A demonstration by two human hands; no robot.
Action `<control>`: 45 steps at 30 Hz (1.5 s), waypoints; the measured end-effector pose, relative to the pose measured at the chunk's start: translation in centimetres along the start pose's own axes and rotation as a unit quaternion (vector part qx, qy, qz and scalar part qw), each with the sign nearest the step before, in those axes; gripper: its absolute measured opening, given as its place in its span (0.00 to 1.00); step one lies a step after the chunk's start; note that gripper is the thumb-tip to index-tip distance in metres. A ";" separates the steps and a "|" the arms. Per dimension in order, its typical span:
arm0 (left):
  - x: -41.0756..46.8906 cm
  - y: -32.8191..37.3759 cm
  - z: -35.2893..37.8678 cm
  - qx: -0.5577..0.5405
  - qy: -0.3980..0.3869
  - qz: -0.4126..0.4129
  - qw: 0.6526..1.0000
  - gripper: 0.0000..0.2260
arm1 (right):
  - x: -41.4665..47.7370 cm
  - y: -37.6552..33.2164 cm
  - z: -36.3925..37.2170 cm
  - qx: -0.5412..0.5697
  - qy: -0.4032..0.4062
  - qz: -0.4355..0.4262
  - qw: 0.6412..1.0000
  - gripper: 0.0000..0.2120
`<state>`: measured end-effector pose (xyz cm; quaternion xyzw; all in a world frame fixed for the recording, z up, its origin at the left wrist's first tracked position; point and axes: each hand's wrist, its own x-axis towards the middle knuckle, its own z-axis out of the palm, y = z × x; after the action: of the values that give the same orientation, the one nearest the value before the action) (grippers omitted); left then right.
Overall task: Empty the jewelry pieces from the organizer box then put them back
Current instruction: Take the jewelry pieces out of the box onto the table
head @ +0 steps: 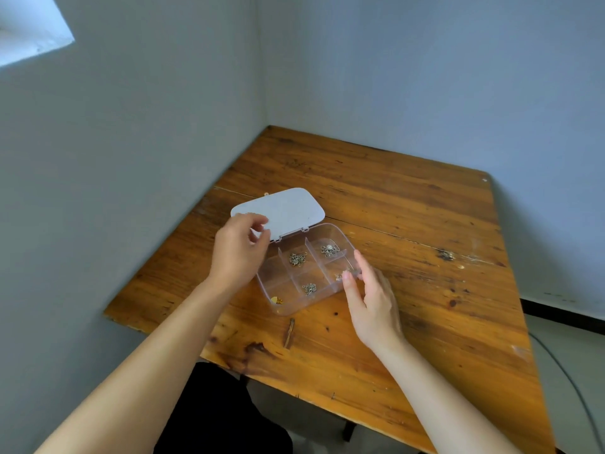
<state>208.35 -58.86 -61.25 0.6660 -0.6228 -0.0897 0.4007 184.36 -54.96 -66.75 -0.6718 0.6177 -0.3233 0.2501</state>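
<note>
Head view looks down on a clear plastic organizer box with six compartments [306, 273], sitting on the worn orange-brown wooden surface [409, 224], its flat white hinged lid [288, 208] laid open behind it. Small silver jewelry clusters [297, 259] lie in four of the compartments, and a yellow-gold piece [276, 300] sits in the near-left one, so the emptying step looks barely begun. The left hand [237, 253] hovers at the box's left end near the lid hinge, its grip loosely curled and holding nothing visible. The right hand [368, 296] has its grip wide, fingertips touching the box's right rim. Next, I judge, comes tipping the box or pinching pieces out singly, which calls for steadying the light box. The far-left compartment is hidden by the left hand; individual pieces are too small to identify.
</note>
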 end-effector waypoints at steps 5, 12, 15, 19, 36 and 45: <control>1.2 1.2 2.4 0.124 -0.234 0.161 0.951 0.08 | 2.6 -1.3 -2.2 -0.064 0.010 -0.024 0.998 0.21; 1.5 2.7 3.8 0.311 -0.309 0.178 0.881 0.09 | 8.6 -5.5 -4.3 -0.274 -0.093 -0.152 0.945 0.14; 0.9 2.8 4.4 0.379 -0.319 0.189 0.848 0.09 | 10.6 -7.0 -3.8 -0.366 -0.167 -0.165 0.901 0.15; 1.2 2.8 5.1 0.395 -0.320 0.180 0.842 0.10 | 12.0 -8.8 -2.6 -0.462 -0.253 -0.153 0.836 0.11; -0.1 1.3 5.4 0.258 -0.237 0.166 0.922 0.06 | 12.7 -7.6 -1.2 -0.350 -0.244 -0.084 0.900 0.11; 0.7 4.6 2.3 0.001 -0.079 0.034 0.996 0.07 | 10.7 -7.0 -6.9 -0.044 -0.129 -0.037 0.990 0.09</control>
<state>203.62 -59.96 -59.53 0.6357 -0.6750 -0.1274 0.3522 184.22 -64.40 -55.69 -0.7403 0.5689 -0.2159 0.2859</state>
